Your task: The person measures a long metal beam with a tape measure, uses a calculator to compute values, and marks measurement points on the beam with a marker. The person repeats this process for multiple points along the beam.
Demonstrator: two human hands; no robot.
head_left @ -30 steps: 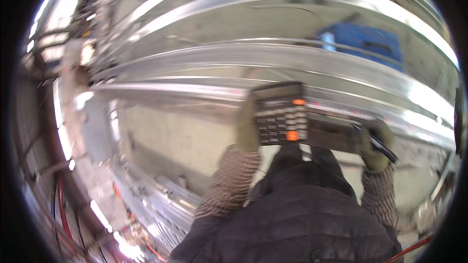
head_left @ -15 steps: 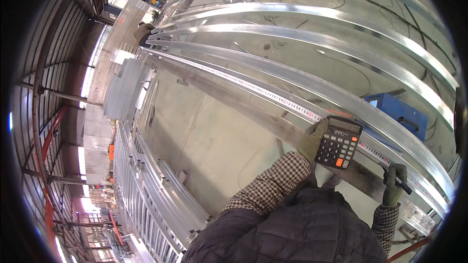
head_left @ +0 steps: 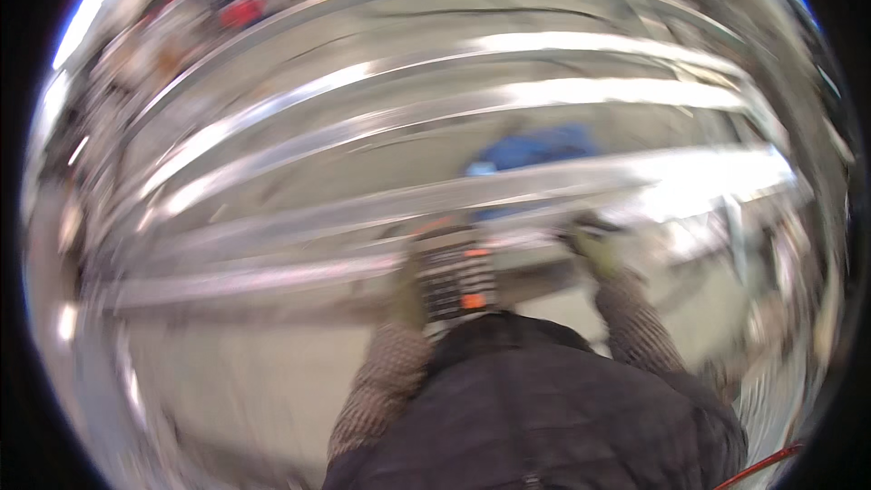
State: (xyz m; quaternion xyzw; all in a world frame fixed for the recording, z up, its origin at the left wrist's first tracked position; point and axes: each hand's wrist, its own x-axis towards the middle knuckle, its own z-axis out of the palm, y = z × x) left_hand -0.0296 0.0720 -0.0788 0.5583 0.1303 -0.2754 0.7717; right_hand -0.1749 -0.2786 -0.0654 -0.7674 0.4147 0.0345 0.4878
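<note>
My gloved left hand (head_left: pixel 410 290) grips a black calculator (head_left: pixel 443 283) with grey and orange keys by its left side, in front of my chest. To the right, my gloved right hand (head_left: pixel 596 252) is closed around a dark, pen-like marker (head_left: pixel 594 222), smeared by motion. Both hands are near the closest metal rail, along which the pale strip of a measuring tape (head_left: pixel 336 270) runs. The calculator covers part of that strip, and its markings are too blurred to read.
Several long shiny metal rails (head_left: pixel 435 118) stretch across beyond my hands. A blue box-shaped machine (head_left: pixel 535 147) sits on the floor between rails. At the right, a crosswise metal piece (head_left: pixel 771 122) meets the rail ends. A red cable (head_left: pixel 762 465) shows at lower right.
My view has swung to the right, blurring the scene. The calculator and both hands now appear farther left in the picture. Each hand keeps its hold.
</note>
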